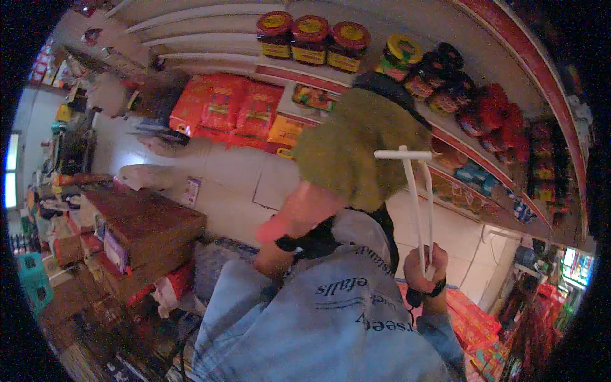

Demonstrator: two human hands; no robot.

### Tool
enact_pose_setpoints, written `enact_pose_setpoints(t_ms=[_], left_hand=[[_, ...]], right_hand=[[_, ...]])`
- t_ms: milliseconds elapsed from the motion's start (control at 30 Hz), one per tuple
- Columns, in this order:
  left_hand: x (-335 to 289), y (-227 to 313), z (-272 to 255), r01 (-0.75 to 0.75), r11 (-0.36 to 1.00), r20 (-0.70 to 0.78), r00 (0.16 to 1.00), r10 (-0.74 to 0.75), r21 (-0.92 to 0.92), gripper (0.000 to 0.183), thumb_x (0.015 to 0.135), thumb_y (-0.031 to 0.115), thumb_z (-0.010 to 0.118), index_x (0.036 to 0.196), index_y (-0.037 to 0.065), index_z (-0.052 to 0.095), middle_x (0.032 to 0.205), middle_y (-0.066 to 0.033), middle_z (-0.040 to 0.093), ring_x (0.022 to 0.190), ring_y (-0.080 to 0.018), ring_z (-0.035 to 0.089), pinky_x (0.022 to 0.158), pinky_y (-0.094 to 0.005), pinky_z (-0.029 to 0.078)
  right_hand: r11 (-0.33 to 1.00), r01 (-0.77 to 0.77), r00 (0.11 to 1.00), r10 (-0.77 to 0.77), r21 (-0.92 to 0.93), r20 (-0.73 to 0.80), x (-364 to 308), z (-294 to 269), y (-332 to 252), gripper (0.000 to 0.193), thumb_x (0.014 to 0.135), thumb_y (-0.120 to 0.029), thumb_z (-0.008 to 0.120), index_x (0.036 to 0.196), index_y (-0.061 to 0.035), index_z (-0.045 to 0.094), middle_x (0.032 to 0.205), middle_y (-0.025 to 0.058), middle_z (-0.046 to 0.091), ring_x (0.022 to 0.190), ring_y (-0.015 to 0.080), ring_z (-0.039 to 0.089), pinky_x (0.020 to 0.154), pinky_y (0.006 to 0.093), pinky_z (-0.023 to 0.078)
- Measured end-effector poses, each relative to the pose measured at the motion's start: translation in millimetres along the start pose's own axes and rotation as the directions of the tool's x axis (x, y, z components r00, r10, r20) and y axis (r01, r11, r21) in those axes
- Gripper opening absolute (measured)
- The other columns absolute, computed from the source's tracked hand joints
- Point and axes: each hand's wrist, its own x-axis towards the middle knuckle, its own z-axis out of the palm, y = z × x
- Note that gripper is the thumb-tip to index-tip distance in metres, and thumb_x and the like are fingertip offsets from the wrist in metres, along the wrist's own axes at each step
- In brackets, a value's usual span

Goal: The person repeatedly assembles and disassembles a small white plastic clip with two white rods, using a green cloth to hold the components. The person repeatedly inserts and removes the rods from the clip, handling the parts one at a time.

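My left hand (302, 210), smeared by motion and with a dark band at its wrist, grips the lower left side of an olive-green cloth piece (359, 143). The cloth is bulky and has dark parts at its top and lower right; its exact kind is unclear, and it hides most of my left fingers. Lower right, my right hand (425, 268) is closed around the bottom of a white two-rod frame (414, 197). That frame stands upright with a short crossbar on top, close to the cloth's right edge. A dark band sits on my right wrist too.
Shelves ahead hold red-lidded jars (310, 39), a yellow-lidded jar (402, 54) and dark packs (442, 73). Red packages (235, 108) stand at the lower shelf's left. A brown box (143, 219) is on my left, with a teal basket (33, 286) beyond. Red bags (468, 321) lie low right.
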Motion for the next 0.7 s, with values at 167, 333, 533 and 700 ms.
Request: enact_pose_setpoints(t_ms=[167,333,533,700], left_hand=[[-3,-10,11,-0.045,0.999,0.028,0.999,0.044,0.026,0.100,0.053,0.063,0.062,0.124,0.001,0.027,0.127,-0.0129,0.035,0.115,-0.0267,0.035,0.094,-0.0424,0.029],[0,-18,8,-0.132,0.989,0.170,0.975,0.142,-0.068,0.119,0.046,0.068,0.064,0.128,-0.004,0.019,0.130,-0.0160,0.030,0.117,-0.0280,0.033,0.096,-0.0403,0.028],[-28,15,-6,0.646,0.276,-0.617,0.763,-0.195,0.712,0.051,0.071,0.031,0.063,0.110,0.003,0.047,0.103,-0.0160,0.053,0.097,-0.0314,0.050,0.080,-0.0385,0.041],[2,-22,-9,0.302,0.601,-0.357,0.934,-0.030,0.740,0.041,0.082,0.019,0.050,0.119,0.003,0.040,0.118,-0.0103,0.047,0.106,-0.0225,0.046,0.089,-0.0323,0.039]], right_hand=[[0.951,0.223,0.896,-0.113,0.215,-0.430,-7,-25,31,0.047,0.086,-0.045,0.030,0.054,-0.0111,0.037,0.030,0.0022,0.032,0.021,0.0126,0.028,0.023,0.0236,0.026],[0.985,0.116,0.990,-0.125,0.131,0.067,-6,-9,22,0.051,0.087,-0.045,0.026,0.052,-0.0101,0.039,0.030,0.0022,0.032,0.021,0.0131,0.027,0.024,0.0250,0.025],[0.998,-0.005,0.986,0.015,-0.065,0.166,-8,-25,17,0.044,0.081,-0.046,0.046,0.078,-0.0025,0.052,0.058,0.0113,0.053,0.037,0.0137,0.043,0.032,0.0260,0.032],[0.762,0.082,0.973,-0.201,-0.642,-0.115,-2,-5,14,0.068,0.071,-0.063,0.048,0.088,0.0019,0.056,0.066,0.0102,0.059,0.059,0.0192,0.059,0.051,0.0242,0.047]])
